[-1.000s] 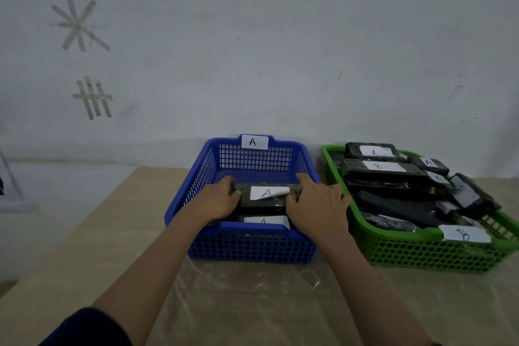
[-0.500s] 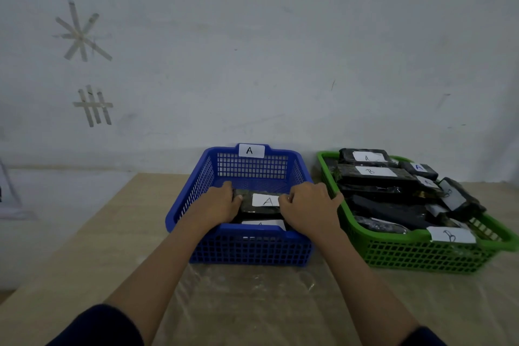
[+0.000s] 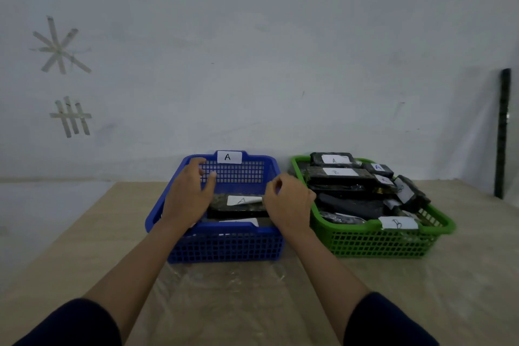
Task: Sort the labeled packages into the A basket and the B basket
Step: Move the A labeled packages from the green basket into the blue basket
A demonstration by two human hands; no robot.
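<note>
Hovering above the blue A basket [image 3: 224,244], the left hand [image 3: 191,194] and right hand [image 3: 289,202] each show a loose, empty grip, fingers relaxed; an A-labeled package [image 3: 238,202] lies inside it between them; the green B basket [image 3: 379,241] alongside on the bench [image 3: 463,275] holds piled packages [image 3: 351,194].

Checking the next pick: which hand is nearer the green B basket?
Right. The right hand hovers beside the green B basket, over the blue basket's right edge; the left hand is further left.
</note>
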